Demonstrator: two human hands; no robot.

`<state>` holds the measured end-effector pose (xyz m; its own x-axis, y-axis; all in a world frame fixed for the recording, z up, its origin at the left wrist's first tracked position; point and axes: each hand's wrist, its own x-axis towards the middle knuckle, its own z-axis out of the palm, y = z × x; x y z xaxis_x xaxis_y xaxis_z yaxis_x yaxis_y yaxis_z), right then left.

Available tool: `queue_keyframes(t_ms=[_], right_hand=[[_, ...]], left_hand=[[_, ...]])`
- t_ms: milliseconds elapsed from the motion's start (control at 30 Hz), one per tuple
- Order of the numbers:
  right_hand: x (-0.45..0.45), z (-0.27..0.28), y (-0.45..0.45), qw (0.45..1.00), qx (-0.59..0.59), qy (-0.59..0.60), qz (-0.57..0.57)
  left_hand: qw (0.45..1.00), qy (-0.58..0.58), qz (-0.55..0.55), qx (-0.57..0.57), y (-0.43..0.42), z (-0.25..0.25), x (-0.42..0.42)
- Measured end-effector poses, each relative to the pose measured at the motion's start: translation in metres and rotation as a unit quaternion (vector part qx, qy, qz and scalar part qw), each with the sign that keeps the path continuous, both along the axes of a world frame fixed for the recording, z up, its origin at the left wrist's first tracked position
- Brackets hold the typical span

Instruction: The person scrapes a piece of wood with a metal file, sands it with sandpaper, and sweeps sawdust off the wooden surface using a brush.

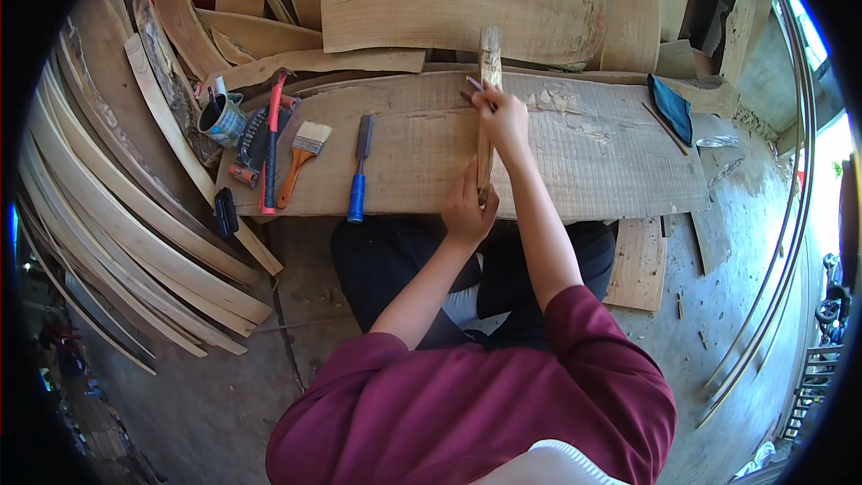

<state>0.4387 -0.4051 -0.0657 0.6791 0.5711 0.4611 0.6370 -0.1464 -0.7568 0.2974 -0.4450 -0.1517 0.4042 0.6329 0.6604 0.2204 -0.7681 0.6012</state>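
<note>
A narrow wooden strip (488,135) lies lengthwise away from me across the wide plank (611,157). My left hand (469,208) grips its near end at the plank's front edge. Farther up the strip, my right hand (503,121) is closed around a small, dark, thin object (473,83), too small to identify. To the left on the plank lie a chisel with a blue handle (357,193), a flat brush (305,153) and a hammer with a red and black handle (272,148).
A cup (223,119) stands at the plank's left end, near a black object (225,213). A dark cloth (671,110) lies at the right. Large boards (449,0) lean behind; curved wooden strips (135,216) fill the left side. Long thin rods (786,216) curve at the right.
</note>
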Motion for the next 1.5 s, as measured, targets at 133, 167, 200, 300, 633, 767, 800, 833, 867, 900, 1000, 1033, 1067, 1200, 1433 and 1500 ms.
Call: queue_keyframes(t_ms=[133,167,200,300,633,767,800,833,867,900,1000,1033,1067,1200,1433,1500], right_hand=[[-0.001,-0.005,0.001,0.995,0.083,-0.049,-0.013],[-0.004,-0.006,-0.005,0.995,0.083,-0.050,-0.013],[-0.013,-0.001,-0.019,0.999,0.039,-0.002,-0.014],[-0.049,-0.003,-0.057,0.999,-0.004,0.045,-0.025],[-0.029,-0.008,-0.028,0.987,0.093,-0.116,-0.068],[-0.005,0.000,-0.006,0.994,0.066,-0.053,-0.068],[-0.008,0.006,-0.010,0.994,0.066,-0.054,-0.069],[-0.013,0.009,-0.017,0.995,0.033,-0.056,-0.073],[-0.021,0.012,-0.024,0.995,-0.002,-0.058,-0.079],[-0.029,0.011,-0.033,0.995,-0.003,-0.059,-0.080],[-0.051,0.006,-0.053,0.989,-0.072,-0.084,-0.103],[-0.057,0.003,-0.057,0.987,-0.081,-0.086,-0.104],[-0.059,0.001,-0.059,0.986,-0.091,-0.089,-0.105],[-0.049,0.005,-0.041,0.981,-0.069,-0.120,-0.135],[-0.011,0.020,-0.001,0.976,-0.141,-0.096,-0.133],[-0.018,0.015,-0.004,0.973,-0.148,-0.108,-0.142]], left_hand=[[1.000,0.010,-0.001,-0.008,0.000,0.001,-0.001],[1.000,0.010,-0.001,-0.008,0.000,0.001,-0.002],[1.000,0.011,-0.006,-0.006,-0.001,0.002,-0.003],[1.000,0.010,-0.007,0.019,0.001,0.000,-0.003],[1.000,0.011,0.006,0.025,0.000,-0.001,0.001],[1.000,0.019,0.014,-0.001,-0.001,0.000,0.001],[1.000,0.016,0.007,-0.003,-0.001,0.002,0.001],[1.000,0.014,-0.001,-0.006,-0.001,0.002,0.000],[1.000,0.014,-0.002,-0.006,-0.001,0.002,-0.001],[1.000,0.017,-0.001,0.001,-0.001,0.001,-0.001],[1.000,0.021,-0.006,0.005,0.001,-0.003,-0.001],[1.000,0.025,-0.012,0.000,0.001,-0.004,-0.001],[1.000,0.025,-0.013,0.000,0.001,-0.006,0.000],[1.000,0.024,-0.016,0.004,0.001,-0.001,-0.001],[0.999,0.020,-0.017,-0.017,0.000,0.001,-0.001],[1.000,-0.001,-0.016,0.005,0.001,0.002,-0.001]])
